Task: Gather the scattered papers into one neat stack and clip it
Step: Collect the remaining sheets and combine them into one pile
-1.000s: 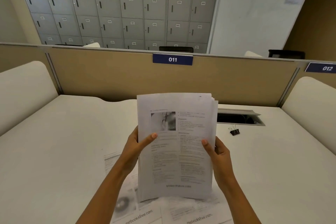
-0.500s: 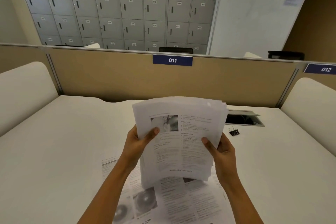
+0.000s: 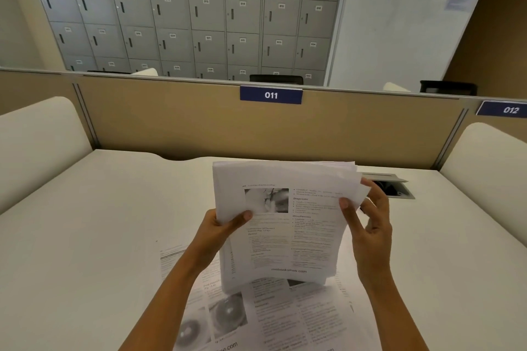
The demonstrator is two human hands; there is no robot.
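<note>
A stack of printed papers (image 3: pixel 285 225) is held upright over the white desk, its lower edge close to the loose sheets below. My left hand (image 3: pixel 219 229) grips the stack's left edge, thumb on the front page. My right hand (image 3: pixel 368 222) holds the right edge higher up, thumb on the front, fingers spread behind the sheets. The top edges of the sheets fan unevenly at the upper right. More loose printed papers (image 3: pixel 273 316) lie flat on the desk beneath the stack. The binder clip is hidden behind my right hand.
A cable hatch (image 3: pixel 396 188) is sunk into the desk (image 3: pixel 99 236) behind my right hand. A tan partition (image 3: pixel 199 122) with the sign 011 closes the far edge. Cream padded dividers (image 3: pixel 37 145) stand at both sides.
The stack tilted back and its sheets fanned at the top. My right hand slid up the right edge and now covers the black binder clip seen earlier.
</note>
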